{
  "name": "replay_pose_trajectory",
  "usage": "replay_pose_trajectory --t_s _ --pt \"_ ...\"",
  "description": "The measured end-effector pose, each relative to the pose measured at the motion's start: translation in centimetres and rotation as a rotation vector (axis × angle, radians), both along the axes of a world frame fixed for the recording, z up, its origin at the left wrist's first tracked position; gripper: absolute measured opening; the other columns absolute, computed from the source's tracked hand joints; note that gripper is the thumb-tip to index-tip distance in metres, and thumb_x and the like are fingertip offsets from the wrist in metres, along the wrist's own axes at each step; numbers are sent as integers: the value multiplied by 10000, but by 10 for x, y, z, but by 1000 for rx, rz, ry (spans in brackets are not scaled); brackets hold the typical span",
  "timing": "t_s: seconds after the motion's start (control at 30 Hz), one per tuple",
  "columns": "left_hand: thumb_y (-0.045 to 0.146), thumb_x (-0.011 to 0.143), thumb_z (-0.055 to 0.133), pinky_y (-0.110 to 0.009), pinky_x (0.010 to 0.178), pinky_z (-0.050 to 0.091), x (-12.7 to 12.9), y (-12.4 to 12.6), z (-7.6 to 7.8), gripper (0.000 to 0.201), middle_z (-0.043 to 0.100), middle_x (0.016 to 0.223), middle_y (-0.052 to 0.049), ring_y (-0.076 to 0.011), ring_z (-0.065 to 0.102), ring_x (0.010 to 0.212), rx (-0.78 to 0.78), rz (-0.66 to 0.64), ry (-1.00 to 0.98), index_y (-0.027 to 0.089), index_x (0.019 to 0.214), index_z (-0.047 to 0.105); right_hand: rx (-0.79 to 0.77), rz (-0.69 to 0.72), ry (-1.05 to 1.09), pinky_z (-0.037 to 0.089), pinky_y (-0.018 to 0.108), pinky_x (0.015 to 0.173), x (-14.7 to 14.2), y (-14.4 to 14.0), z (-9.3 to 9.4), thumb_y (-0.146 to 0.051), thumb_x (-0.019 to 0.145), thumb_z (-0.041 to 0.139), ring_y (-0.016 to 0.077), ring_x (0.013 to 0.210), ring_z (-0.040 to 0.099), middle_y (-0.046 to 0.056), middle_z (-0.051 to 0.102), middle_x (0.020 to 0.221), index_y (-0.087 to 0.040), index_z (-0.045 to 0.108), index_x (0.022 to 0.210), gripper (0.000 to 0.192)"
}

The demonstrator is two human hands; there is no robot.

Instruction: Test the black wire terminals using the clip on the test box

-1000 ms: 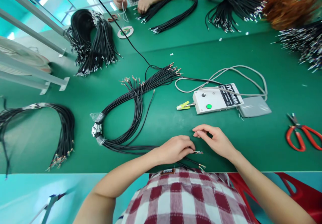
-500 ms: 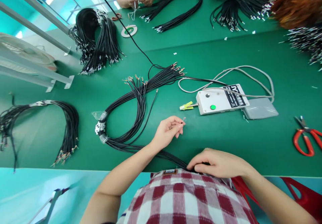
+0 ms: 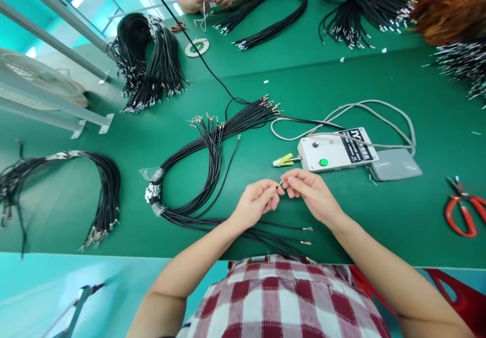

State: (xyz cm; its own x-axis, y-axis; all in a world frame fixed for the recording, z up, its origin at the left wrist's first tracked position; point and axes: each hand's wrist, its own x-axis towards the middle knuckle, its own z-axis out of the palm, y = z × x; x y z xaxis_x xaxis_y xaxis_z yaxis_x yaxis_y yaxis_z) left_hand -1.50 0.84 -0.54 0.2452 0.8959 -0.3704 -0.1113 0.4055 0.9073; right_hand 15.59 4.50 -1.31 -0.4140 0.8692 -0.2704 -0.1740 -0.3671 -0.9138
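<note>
Right now my left hand [image 3: 256, 201] and right hand [image 3: 309, 192] both pinch the wire tip [image 3: 280, 183] between closed fingertips, just below the white tester box [image 3: 334, 152] on the green table [image 3: 379, 75]

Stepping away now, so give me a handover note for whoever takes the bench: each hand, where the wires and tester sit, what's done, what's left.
Left hand: pinching the metal-tipped end of one black wire.
Right hand: fingertips meet the left hand at that same tip, just in front of the yellow-green clip on the white tester box.
Wire bundle: looped to the left, taped; loose ends lie under the wrists by the table edge.
Grey pedal right of the box; red scissors far right.
Done: one end picked out.
Left: it is not yet in the clip; the other ends lie untouched.
</note>
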Motion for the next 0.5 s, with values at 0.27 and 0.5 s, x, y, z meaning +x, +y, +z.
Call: replay_pose_trajectory --t_s 0.27,0.5 --pt "526 840 637 -189 401 156 0 2 1 407 484 509 50 -43 291 405 -83 -25 -86 121 859 610 -49 -25 52 389 250 558 -3 -1 -7 -438 782 760 101 582 490 -4 629 700 -193 705 849 259" --pt "467 866 635 -183 402 144 -2 1 -1 357 483 524 47 -38 291 416 -91 -22 -140 110 869 609 16 -102 19 413 266 581 -8 -3 -7 -404 753 791 102 562 476 -14 624 656 -200 715 798 222"
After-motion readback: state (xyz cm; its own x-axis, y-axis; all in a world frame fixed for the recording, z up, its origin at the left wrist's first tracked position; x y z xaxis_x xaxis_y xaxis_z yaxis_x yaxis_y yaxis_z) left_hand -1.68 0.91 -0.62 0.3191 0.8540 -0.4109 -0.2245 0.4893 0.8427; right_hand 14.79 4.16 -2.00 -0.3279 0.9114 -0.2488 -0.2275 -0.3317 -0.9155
